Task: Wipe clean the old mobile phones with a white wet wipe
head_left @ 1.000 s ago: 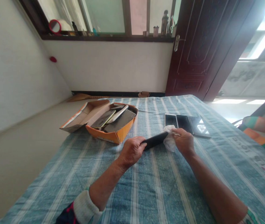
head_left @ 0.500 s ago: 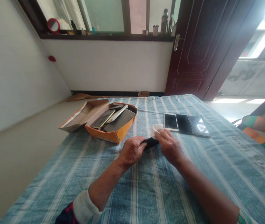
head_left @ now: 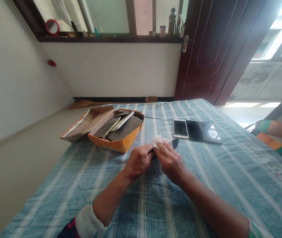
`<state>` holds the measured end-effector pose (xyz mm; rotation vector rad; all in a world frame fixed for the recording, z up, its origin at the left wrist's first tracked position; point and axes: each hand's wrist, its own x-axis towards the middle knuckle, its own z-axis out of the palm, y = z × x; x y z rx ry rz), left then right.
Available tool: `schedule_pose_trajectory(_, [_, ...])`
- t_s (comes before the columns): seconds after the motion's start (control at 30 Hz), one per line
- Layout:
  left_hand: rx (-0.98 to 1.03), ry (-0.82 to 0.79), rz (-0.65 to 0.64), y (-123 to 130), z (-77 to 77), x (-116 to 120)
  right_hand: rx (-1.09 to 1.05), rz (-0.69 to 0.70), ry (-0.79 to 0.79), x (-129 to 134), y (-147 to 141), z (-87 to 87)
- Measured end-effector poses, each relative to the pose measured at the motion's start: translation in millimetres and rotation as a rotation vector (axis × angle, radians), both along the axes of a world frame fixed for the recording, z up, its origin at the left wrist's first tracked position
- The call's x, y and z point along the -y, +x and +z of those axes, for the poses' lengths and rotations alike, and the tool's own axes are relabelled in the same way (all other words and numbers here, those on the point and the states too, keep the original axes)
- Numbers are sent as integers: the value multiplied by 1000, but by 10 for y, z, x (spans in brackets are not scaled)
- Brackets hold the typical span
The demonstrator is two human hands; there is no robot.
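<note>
My left hand point(head_left: 139, 161) grips the near left end of a black phone point(head_left: 175, 143), which is held tilted above the striped cloth. My right hand point(head_left: 171, 162) presses a crumpled white tissue point(head_left: 159, 140) onto the phone and covers its middle. The phone's far right end sticks out beyond the tissue. Three phones lie side by side to the right: a white-framed one point(head_left: 180, 128), a black one point(head_left: 195, 130) and a grey, shiny one point(head_left: 210, 132).
An open orange box point(head_left: 126, 141) holding several phones stands at the left on the blue striped cloth point(head_left: 121, 211), its lid folded back to the left. Beyond the cloth are a dark red door point(head_left: 205, 49) and a window sill point(head_left: 111, 39) with small items.
My right hand has moved left along the phone with the tissue, towards my left hand. The phone's far right end now shows. The whole view has shifted slightly.
</note>
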<state>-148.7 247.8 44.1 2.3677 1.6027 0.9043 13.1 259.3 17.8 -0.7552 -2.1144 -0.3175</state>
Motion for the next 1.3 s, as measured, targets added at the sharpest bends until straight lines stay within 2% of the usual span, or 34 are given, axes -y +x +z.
schedule_pose_trajectory(0.1, [9,-6,2,-6,1,-4,8,-12,-16,-31,5,2])
schedule_pose_trajectory(0.23, [-12,-18,0,-11,15,-5,-18,-103,-33,-182,183,-24])
schedule_pose_trajectory(0.43, [-16,12,22,-15,8,-5,-48,-154,-95,-325,376,-26])
schedule_pose_trajectory(0.53, [-20,13,26,-14,1,-4,-148,-177,-181,-373,431,-61])
schedule_pose_trajectory(0.7, [-24,9,31,-7,2,-7,-376,-217,-417,-441,480,-140])
schedule_pose_trajectory(0.87, [-23,2,32,3,18,0,-508,-196,-530,-451,464,-139])
schedule_pose_trajectory(0.97, [-35,0,31,9,28,7,-530,-217,-605,-443,469,-122])
schedule_pose_trajectory(1.1, [-44,8,36,2,25,6,-428,-279,-709,-437,509,-98])
schedule_pose_trajectory(1.17, [-44,9,33,-7,19,2,-428,-298,-697,-434,526,-82])
schedule_pose_trajectory(1.3, [-47,10,33,-15,16,1,-520,-243,-525,-413,510,-62])
